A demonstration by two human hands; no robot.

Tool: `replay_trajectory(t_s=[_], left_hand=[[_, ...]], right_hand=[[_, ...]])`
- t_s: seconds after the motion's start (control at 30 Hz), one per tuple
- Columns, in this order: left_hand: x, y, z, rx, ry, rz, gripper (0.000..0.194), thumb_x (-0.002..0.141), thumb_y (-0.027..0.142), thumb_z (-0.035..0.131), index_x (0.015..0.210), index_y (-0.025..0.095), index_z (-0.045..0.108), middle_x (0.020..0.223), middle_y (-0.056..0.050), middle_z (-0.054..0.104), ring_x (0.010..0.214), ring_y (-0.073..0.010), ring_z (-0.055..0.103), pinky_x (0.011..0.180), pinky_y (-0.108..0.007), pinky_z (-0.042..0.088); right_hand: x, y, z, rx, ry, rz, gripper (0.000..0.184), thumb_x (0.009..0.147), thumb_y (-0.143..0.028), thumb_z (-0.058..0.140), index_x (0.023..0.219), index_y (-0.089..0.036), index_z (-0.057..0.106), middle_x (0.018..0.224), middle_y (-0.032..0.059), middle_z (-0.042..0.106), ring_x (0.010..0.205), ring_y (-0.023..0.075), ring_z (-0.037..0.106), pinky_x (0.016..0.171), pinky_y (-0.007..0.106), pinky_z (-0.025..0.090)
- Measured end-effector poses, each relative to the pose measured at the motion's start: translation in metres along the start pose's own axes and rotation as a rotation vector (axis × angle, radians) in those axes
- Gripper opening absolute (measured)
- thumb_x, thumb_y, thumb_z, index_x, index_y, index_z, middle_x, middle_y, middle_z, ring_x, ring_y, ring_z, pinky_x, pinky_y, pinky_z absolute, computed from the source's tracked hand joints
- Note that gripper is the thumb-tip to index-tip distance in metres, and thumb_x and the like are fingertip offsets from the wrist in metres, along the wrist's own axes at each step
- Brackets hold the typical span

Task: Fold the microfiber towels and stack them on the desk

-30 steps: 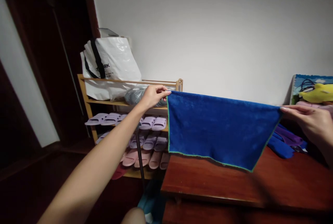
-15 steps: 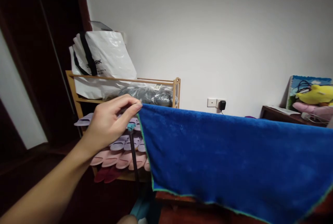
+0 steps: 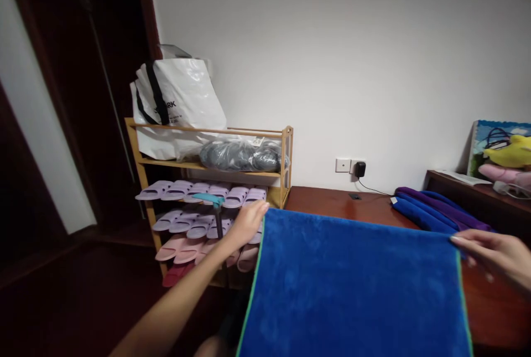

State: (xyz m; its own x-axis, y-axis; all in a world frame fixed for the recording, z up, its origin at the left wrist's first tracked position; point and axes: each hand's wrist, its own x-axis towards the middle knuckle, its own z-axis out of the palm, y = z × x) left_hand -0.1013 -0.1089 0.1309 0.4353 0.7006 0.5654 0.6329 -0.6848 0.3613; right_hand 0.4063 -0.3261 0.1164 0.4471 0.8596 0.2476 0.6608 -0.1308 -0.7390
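A blue towel with a green edge is stretched out flat over the dark wooden table, filling the lower middle of the view. My left hand pinches its far left corner. My right hand pinches its far right corner. The towel's near edge runs out of view at the bottom.
Folded blue and purple towels lie at the table's back right. A wooden shoe rack with several slippers and a white bag stands to the left. A wall socket with charger and a yellow plush toy are behind.
The towel hung upright between my hands, came close to the camera, and now lies lowered and spread flat over the table. Both hands have dropped with it.
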Motion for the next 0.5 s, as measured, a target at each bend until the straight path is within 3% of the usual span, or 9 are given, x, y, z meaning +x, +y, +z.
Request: replay_trajectory(t_s=[0.07,0.13,0.2,0.23,0.37,0.5], left_hand=[[0.014,-0.019,0.043,0.035,-0.069,-0.041,0.036,0.098,0.025,0.026,0.071,0.019,0.048,0.071,-0.001,0.053,0.071,-0.0161,0.053,0.07,-0.029,0.044],[0.03,-0.034,0.079,0.071,-0.134,-0.075,0.034,0.099,0.023,0.031,0.076,0.015,0.055,0.074,-0.002,0.057,0.072,-0.0158,0.056,0.073,-0.032,0.047],[0.042,-0.047,0.107,0.1,-0.198,-0.11,0.019,0.096,0.029,0.049,0.096,0.013,0.059,0.091,-0.004,0.061,0.079,-0.0163,0.06,0.074,-0.035,0.05],[0.047,-0.054,0.118,0.111,-0.224,-0.124,0.021,0.094,0.03,0.053,0.106,0.014,0.058,0.102,-0.006,0.061,0.085,-0.0177,0.061,0.075,-0.036,0.051],[0.058,-0.078,0.146,0.156,-0.291,-0.168,0.03,0.092,0.031,0.056,0.117,0.015,0.054,0.115,-0.009,0.057,0.095,-0.0214,0.06,0.079,-0.04,0.052],[0.066,-0.093,0.156,0.226,-0.323,-0.19,0.029,0.092,0.031,0.056,0.117,0.016,0.055,0.114,-0.008,0.057,0.096,-0.0214,0.06,0.08,-0.04,0.051]], right_hand=[[0.022,0.002,0.026,0.072,-0.16,0.048,0.051,0.071,-0.068,0.054,0.079,-0.019,0.065,0.058,0.0062,0.058,0.043,0.0091,0.045,0.044,0.024,0.035],[0.044,0.008,0.056,0.1,-0.197,0.058,0.054,0.066,-0.07,0.056,0.071,-0.017,0.062,0.058,0.0051,0.058,0.043,0.0085,0.045,0.045,0.023,0.036],[0.064,0.018,0.085,0.103,-0.211,0.067,0.056,0.059,-0.072,0.06,0.062,-0.016,0.057,0.055,0.0053,0.058,0.044,0.0101,0.048,0.046,0.023,0.038],[0.072,0.024,0.097,0.1,-0.22,0.074,0.056,0.056,-0.072,0.06,0.059,-0.016,0.054,0.054,0.0056,0.058,0.045,0.0108,0.05,0.046,0.023,0.039],[0.1,0.047,0.129,0.062,-0.265,0.091,0.058,0.051,-0.074,0.059,0.054,-0.017,0.048,0.053,0.0068,0.058,0.044,0.0115,0.051,0.046,0.023,0.039],[0.123,0.057,0.144,-0.017,-0.306,0.077,0.053,0.059,-0.071,0.054,0.059,-0.018,0.049,0.053,0.0057,0.058,0.043,0.0127,0.051,0.045,0.024,0.038]])
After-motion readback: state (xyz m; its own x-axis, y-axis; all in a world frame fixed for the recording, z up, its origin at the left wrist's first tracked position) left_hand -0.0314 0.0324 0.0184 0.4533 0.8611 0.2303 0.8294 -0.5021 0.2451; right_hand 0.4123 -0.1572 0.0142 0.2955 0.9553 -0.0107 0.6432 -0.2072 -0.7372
